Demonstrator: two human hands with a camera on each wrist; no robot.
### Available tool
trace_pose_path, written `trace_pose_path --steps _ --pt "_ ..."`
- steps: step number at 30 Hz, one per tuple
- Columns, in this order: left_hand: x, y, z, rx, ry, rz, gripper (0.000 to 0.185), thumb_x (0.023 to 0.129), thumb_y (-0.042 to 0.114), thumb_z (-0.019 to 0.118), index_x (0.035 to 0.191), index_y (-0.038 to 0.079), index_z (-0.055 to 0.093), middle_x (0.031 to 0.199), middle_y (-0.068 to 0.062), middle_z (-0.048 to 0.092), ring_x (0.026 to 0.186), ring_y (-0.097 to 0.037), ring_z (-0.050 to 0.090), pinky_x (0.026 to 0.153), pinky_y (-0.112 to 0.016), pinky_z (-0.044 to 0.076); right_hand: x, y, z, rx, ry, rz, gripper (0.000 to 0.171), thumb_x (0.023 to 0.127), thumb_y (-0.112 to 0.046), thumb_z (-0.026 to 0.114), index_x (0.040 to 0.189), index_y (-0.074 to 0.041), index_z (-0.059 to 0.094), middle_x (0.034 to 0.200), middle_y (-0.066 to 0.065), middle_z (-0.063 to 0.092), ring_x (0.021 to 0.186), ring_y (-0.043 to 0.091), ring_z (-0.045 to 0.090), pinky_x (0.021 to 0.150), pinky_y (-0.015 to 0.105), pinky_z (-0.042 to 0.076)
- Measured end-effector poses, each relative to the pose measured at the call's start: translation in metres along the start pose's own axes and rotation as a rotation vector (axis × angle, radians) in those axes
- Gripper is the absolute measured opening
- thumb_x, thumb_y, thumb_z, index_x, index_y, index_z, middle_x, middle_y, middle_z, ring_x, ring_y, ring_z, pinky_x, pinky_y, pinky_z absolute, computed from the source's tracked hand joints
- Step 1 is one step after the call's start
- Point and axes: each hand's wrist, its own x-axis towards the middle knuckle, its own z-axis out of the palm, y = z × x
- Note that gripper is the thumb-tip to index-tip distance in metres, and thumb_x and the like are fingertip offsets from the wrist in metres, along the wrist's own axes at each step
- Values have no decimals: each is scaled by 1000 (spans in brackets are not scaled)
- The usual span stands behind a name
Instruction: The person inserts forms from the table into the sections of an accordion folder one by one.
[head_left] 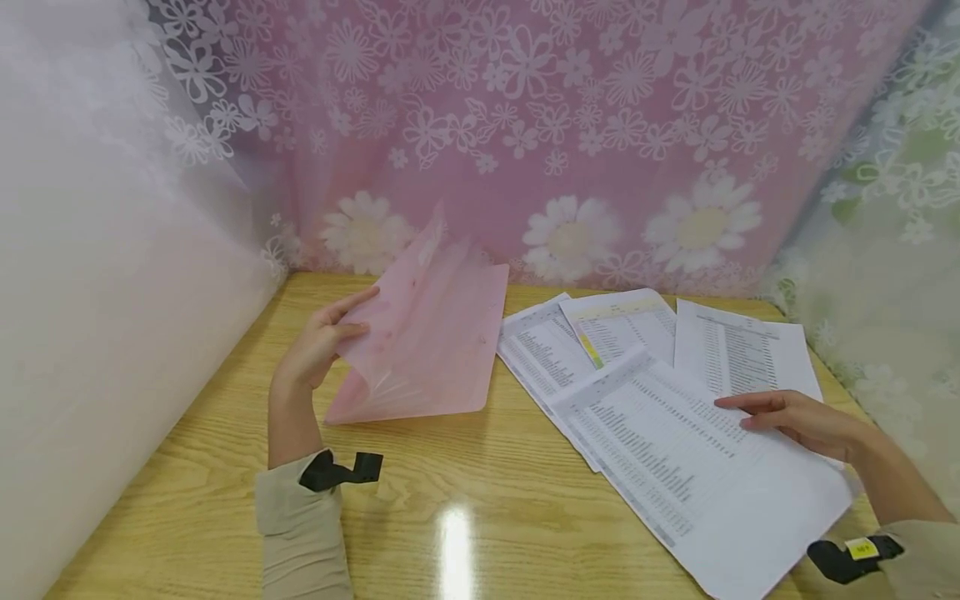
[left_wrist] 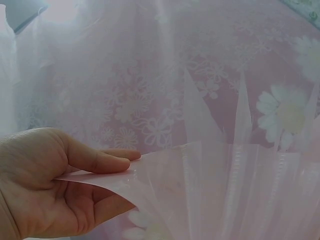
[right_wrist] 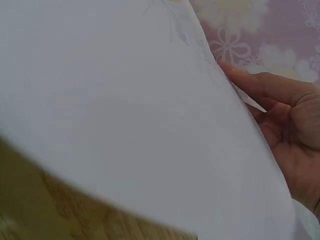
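Observation:
A pink folder with clear plastic pockets inside lies at the left-centre of the table, its cover lifted. My left hand pinches the cover's left edge, thumb on one face and fingers on the other. On the right is a large printed sheet of paper, its lower part raised off the table and bowed. My right hand grips this sheet near its right edge; in the right wrist view the sheet's blank white face covers part of the fingers.
Behind the large sheet, more printed sheets overlap: one at the left, one with a yellow band, and others at the right. A floral plastic curtain hangs along the back of the wooden table.

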Motion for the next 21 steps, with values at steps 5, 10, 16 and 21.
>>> trace_pose_path --steps 5,10,16,21 --pt "0 0 0 -5 -6 -8 50 96 0 40 145 8 29 141 -16 31 99 -15 53 76 -24 47 1 2 1 40 -95 12 42 97 7 26 140 5 28 130 17 48 111 38 49 84 50 42" --pt "0 0 1 -3 -6 -2 50 96 0 40 145 8 29 142 -16 30 98 -14 54 75 -24 47 -3 2 2 66 -75 -2 43 98 6 27 140 0 34 128 14 51 109 36 51 82 49 44" --pt "0 1 1 -5 -9 -5 50 96 0 40 145 7 29 141 -18 31 98 -14 54 75 -24 48 -12 -4 -1 202 -95 -49 50 98 8 18 139 -9 39 128 12 51 111 34 51 84 48 44" --pt "0 0 0 -3 -5 -1 50 96 0 40 145 7 28 141 -18 31 100 -15 53 76 -24 47 -16 -11 0 184 -44 -83 51 99 4 19 141 -17 39 127 7 53 107 33 53 80 49 45"
